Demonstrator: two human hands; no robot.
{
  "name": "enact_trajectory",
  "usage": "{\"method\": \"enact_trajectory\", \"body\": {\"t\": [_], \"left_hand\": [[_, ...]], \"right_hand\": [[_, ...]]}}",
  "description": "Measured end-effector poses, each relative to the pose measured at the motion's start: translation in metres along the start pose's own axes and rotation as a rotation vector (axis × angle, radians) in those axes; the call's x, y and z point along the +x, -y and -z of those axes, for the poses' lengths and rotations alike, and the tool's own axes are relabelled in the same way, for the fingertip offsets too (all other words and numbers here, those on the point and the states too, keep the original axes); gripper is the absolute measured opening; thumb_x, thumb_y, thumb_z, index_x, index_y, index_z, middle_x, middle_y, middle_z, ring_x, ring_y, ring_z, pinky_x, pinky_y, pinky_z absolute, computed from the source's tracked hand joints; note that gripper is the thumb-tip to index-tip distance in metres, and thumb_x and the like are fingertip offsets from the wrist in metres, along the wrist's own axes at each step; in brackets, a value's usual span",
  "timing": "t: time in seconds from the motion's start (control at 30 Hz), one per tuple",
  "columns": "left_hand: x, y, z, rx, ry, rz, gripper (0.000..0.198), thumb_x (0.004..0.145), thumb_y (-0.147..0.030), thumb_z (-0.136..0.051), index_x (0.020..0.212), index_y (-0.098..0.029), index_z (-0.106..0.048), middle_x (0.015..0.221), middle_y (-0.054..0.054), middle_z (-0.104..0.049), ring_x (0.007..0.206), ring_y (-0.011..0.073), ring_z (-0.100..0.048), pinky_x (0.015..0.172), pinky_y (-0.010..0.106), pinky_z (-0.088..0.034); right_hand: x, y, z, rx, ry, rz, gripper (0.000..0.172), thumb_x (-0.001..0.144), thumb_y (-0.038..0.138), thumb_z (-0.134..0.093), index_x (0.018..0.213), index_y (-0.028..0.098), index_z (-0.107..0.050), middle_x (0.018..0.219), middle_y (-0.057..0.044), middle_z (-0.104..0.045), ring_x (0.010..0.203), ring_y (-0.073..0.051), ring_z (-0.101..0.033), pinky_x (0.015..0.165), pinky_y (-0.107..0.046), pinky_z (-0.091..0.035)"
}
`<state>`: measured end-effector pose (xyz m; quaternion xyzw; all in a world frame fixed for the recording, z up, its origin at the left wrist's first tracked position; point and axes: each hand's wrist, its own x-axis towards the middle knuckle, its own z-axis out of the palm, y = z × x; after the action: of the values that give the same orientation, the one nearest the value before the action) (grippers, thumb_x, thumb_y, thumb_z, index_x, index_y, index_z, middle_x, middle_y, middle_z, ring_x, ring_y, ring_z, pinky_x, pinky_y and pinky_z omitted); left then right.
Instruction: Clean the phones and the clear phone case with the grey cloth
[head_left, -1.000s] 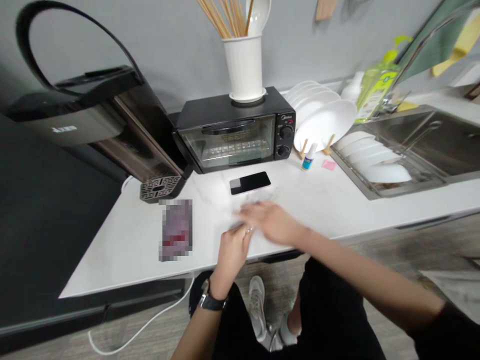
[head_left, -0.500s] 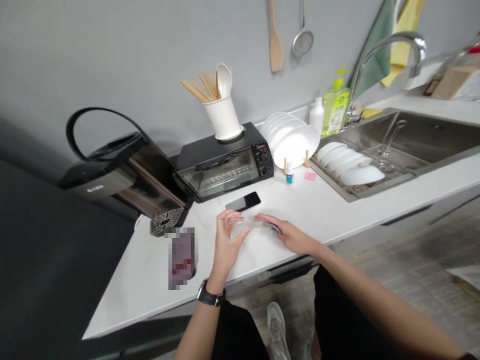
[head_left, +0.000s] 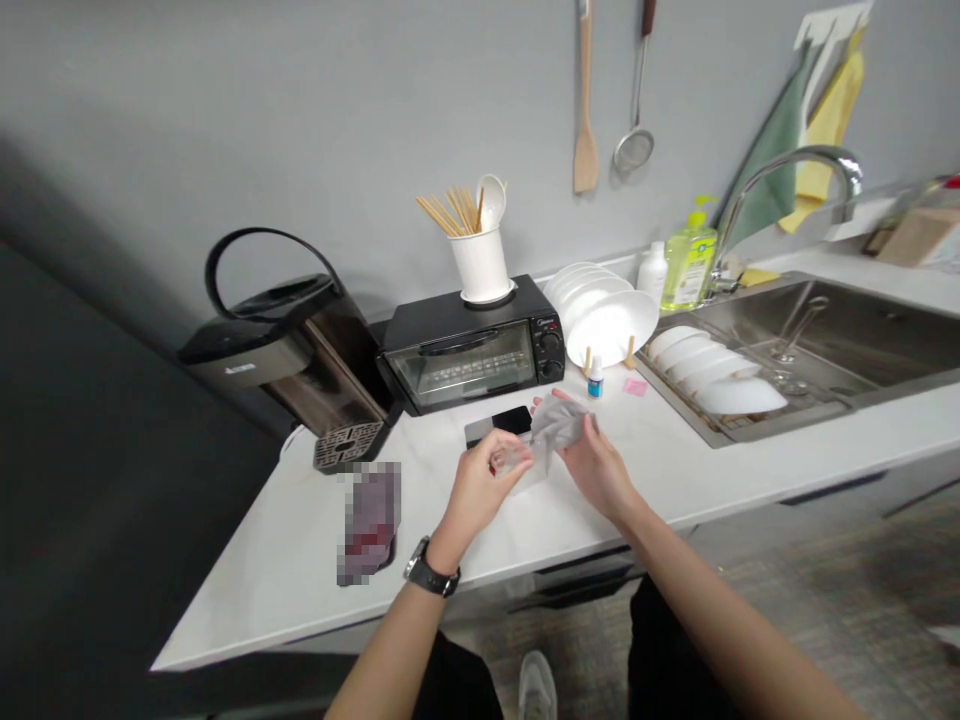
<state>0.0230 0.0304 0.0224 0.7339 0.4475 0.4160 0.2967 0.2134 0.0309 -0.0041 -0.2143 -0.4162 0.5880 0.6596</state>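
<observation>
My left hand [head_left: 480,492] is closed on one end of a clear phone case [head_left: 534,478], which is thin, see-through and hard to make out against the white counter. In my right hand [head_left: 601,475] is a thin grey cloth [head_left: 559,424], spread over the fingers, with the thumb pressing on it. The cloth touches or almost touches the right end of the case. Just behind my hands a black phone [head_left: 501,424] lies flat, partly covered by my left hand. A small bottle with a blue label [head_left: 595,380] stands beyond the cloth.
Behind are a black toaster oven [head_left: 472,365] bearing a white chopstick holder [head_left: 480,262], and white plates in a rack [head_left: 609,325]. A drinks machine [head_left: 300,350] and a blurred dark item [head_left: 373,522] are left. The sink [head_left: 847,340] lies right. A pink slip [head_left: 635,387] rests nearby.
My right hand has turned palm upward, and the grey cloth has opened out over its fingers. My left hand still grips the case. The camera view has shifted, so the surroundings appear lower.
</observation>
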Motion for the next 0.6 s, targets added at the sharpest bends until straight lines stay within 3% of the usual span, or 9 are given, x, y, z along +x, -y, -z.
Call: {"method": "enact_trajectory", "body": {"t": [0.07,0.13,0.2,0.3,0.4,0.5,0.6], "left_hand": [[-0.003,0.007,-0.005,-0.061,0.011,-0.032,0.017,0.089,-0.034,-0.074,0.095,-0.019,-0.074,0.099,0.007,-0.079,0.089,0.0194,-0.07,0.081,0.03,-0.052],[-0.01,0.012,-0.004,-0.144,0.009,-0.037,0.021,0.091,-0.038,-0.071,0.093,-0.018,-0.076,0.104,0.01,-0.079,0.101,0.0238,-0.072,0.092,0.035,-0.054],[-0.022,0.009,0.003,-0.207,-0.028,0.01,0.026,0.094,-0.042,-0.067,0.095,-0.017,-0.074,0.105,0.011,-0.079,0.103,0.0255,-0.073,0.094,0.037,-0.056],[-0.04,-0.01,0.016,-0.295,-0.06,0.147,0.025,0.098,-0.045,-0.062,0.102,-0.02,-0.064,0.103,0.008,-0.078,0.101,0.0246,-0.076,0.079,0.033,-0.06],[-0.048,-0.026,0.024,-0.248,0.066,0.263,0.025,0.096,-0.044,-0.066,0.103,-0.023,-0.055,0.104,0.006,-0.078,0.089,0.0223,-0.078,0.061,0.025,-0.057],[-0.042,-0.023,0.026,-0.221,0.073,0.352,0.029,0.09,-0.045,-0.071,0.095,-0.021,-0.055,0.097,0.006,-0.078,0.079,0.0215,-0.079,0.052,0.021,-0.049],[-0.038,-0.009,0.025,-0.355,0.065,0.429,0.035,0.091,-0.052,-0.068,0.1,-0.021,-0.054,0.089,0.005,-0.078,0.071,0.0195,-0.076,0.051,0.02,-0.047]], "right_hand": [[0.0,0.002,-0.004,0.097,-0.043,-0.032,0.049,0.101,0.062,-0.052,0.137,0.032,-0.064,0.135,-0.005,-0.069,0.13,-0.026,-0.061,0.114,-0.044,-0.044],[0.001,0.002,0.001,0.116,-0.094,-0.071,0.051,0.096,0.066,-0.058,0.13,0.03,-0.07,0.12,-0.005,-0.074,0.122,-0.026,-0.064,0.109,-0.041,-0.047],[0.004,0.0,0.012,0.087,-0.145,-0.138,0.057,0.092,0.072,-0.06,0.126,0.028,-0.073,0.105,-0.004,-0.075,0.11,-0.026,-0.068,0.102,-0.039,-0.05],[0.007,-0.008,0.03,-0.105,-0.146,-0.281,0.067,0.089,0.079,-0.057,0.12,0.022,-0.076,0.089,-0.005,-0.073,0.092,-0.025,-0.068,0.088,-0.037,-0.053],[0.009,-0.015,0.041,-0.48,-0.074,-0.321,0.065,0.085,0.077,-0.064,0.109,0.018,-0.08,0.07,-0.003,-0.064,0.076,-0.023,-0.061,0.074,-0.036,-0.051],[0.013,-0.013,0.043,-0.703,-0.08,-0.272,0.059,0.075,0.066,-0.08,0.108,0.017,-0.08,0.056,0.004,-0.048,0.061,-0.018,-0.049,0.064,-0.033,-0.046],[0.014,-0.002,0.037,-0.633,-0.087,-0.283,0.063,0.075,0.058,-0.083,0.122,0.018,-0.074,0.058,0.008,-0.042,0.057,-0.013,-0.043,0.059,-0.029,-0.042]]}}
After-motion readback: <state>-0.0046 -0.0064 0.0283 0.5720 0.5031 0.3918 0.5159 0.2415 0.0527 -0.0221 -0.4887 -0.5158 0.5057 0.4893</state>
